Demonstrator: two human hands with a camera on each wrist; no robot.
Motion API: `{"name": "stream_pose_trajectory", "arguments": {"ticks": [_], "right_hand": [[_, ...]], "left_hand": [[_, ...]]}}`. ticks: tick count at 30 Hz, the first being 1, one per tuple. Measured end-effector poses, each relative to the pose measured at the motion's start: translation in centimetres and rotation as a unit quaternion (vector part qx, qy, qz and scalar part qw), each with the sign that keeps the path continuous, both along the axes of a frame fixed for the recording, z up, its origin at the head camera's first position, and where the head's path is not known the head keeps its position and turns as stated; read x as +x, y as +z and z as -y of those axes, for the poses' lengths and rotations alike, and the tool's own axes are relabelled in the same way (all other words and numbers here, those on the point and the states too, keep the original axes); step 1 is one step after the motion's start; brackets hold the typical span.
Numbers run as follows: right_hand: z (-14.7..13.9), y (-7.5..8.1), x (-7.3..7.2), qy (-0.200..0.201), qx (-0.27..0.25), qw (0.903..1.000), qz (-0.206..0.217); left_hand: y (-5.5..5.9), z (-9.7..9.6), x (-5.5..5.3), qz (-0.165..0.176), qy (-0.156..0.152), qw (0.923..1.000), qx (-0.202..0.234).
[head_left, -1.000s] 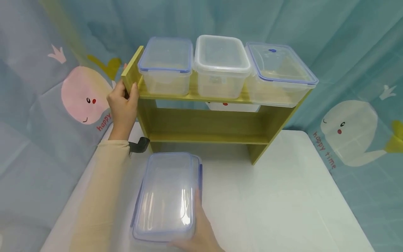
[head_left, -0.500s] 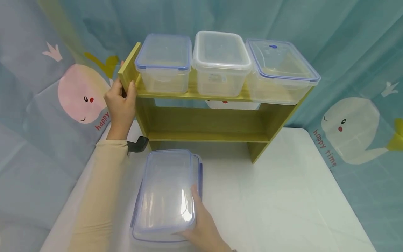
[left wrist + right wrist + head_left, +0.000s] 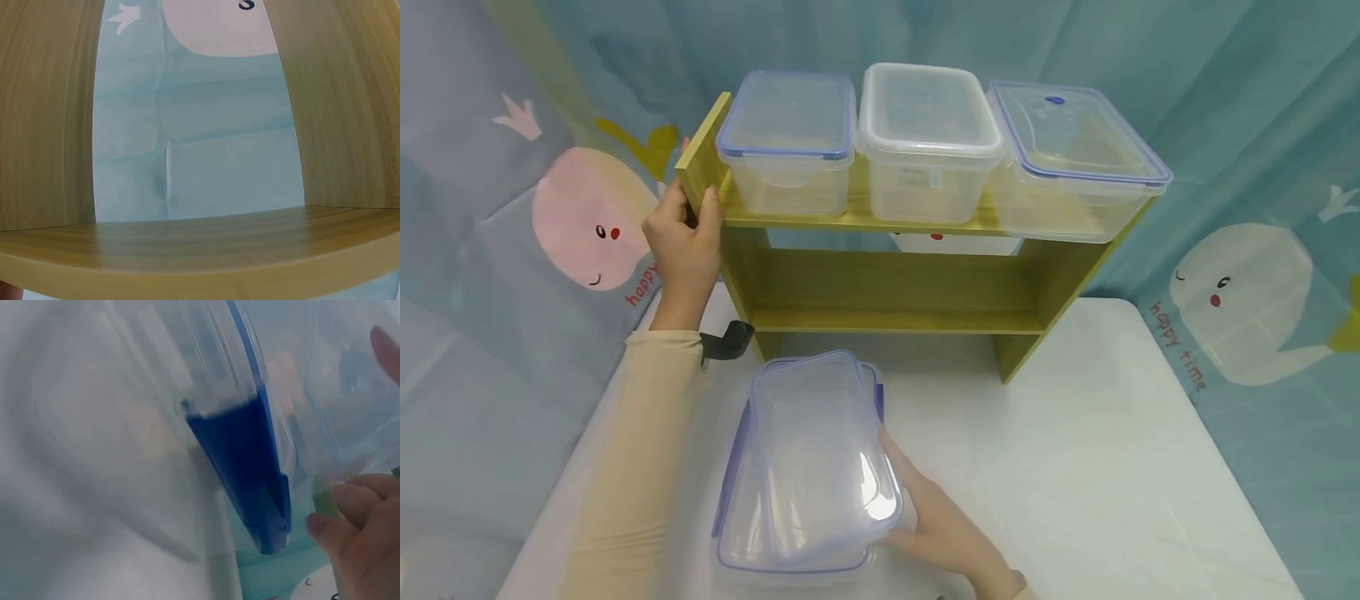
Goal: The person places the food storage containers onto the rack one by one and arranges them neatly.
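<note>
In the head view my left hand [image 3: 681, 250] grips the left end panel of a wooden shelf [image 3: 895, 321], thumb in front. My right hand [image 3: 940, 525] holds the front right corner of a clear plastic food container [image 3: 820, 450] with a pale blue rim. That container lies turned askew over a larger clear food container [image 3: 741, 533] with blue side latches, on the white table. Whether the two still touch is unclear. In the right wrist view a blue latch [image 3: 240, 469] of the larger container shows beside my fingers [image 3: 356, 506]. Part of the right hand is hidden behind the container.
On the shelf's top board stand a blue-rimmed food container [image 3: 790, 137], a white-lidded one [image 3: 928, 137] and a wider blue-rimmed one [image 3: 1078, 158], which overhangs the front edge. Patterned curtains [image 3: 1240, 308] enclose the white table [image 3: 1097, 467].
The upper container has turned, its near end swinging right and off line with the lower one. My right hand has moved right with it. My left hand stays on the shelf panel.
</note>
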State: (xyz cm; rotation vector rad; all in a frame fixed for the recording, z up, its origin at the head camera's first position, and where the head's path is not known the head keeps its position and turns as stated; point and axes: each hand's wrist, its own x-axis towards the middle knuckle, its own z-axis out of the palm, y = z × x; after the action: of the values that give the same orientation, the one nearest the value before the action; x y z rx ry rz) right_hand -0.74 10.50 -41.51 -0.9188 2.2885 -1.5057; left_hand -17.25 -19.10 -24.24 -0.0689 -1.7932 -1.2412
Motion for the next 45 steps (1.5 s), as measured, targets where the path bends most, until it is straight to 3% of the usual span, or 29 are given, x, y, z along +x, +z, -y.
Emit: {"name": "stream_pose_trajectory", "arguments": {"ticks": [3, 5, 9, 22, 26, 29, 31, 36, 45], "right_hand": [[0.1, -0.1, 0.0, -0.005, -0.018, 0.9992, 0.034], [0.9, -0.4, 0.3, -0.030, -0.031, 0.9979, 0.048], [2.2, -1.3, 0.7, -0.088, -0.037, 0.9948, 0.034], [0.9, -1.9, 0.4, -0.066, -0.022, 0.9973, 0.024], [0.9, -1.8, 0.5, -0.076, -0.028, 0.9957, 0.045], [0.9, -2.0, 0.7, -0.089, -0.038, 0.9930, 0.067], [0.9, -2.1, 0.8, -0.099, -0.051, 0.9904, 0.081], [0.9, -1.9, 1.0, -0.106, -0.106, 0.9860, 0.072], [1.0, -1.3, 1.2, -0.117, -0.171, 0.9769, 0.052]], "left_hand": [[0.0, -0.1, 0.0, 0.003, 0.003, 1.0000, 0.003], [0.0, -0.1, -0.1, 0.005, 0.006, 1.0000, 0.000], [0.0, -0.2, -0.1, 0.011, 0.002, 0.9999, 0.005], [-0.3, -0.2, -0.3, -0.014, 0.000, 0.9998, -0.016], [-0.3, -0.1, -0.3, -0.034, 0.002, 0.9988, -0.035], [-0.1, -0.1, -0.2, -0.024, 0.008, 0.9995, -0.019], [-0.1, -0.1, -0.1, -0.025, 0.005, 0.9995, -0.021], [0.0, 0.1, -0.1, -0.033, -0.007, 0.9991, -0.024], [-0.1, -0.1, -0.2, -0.005, -0.010, 0.9999, 0.011]]}}
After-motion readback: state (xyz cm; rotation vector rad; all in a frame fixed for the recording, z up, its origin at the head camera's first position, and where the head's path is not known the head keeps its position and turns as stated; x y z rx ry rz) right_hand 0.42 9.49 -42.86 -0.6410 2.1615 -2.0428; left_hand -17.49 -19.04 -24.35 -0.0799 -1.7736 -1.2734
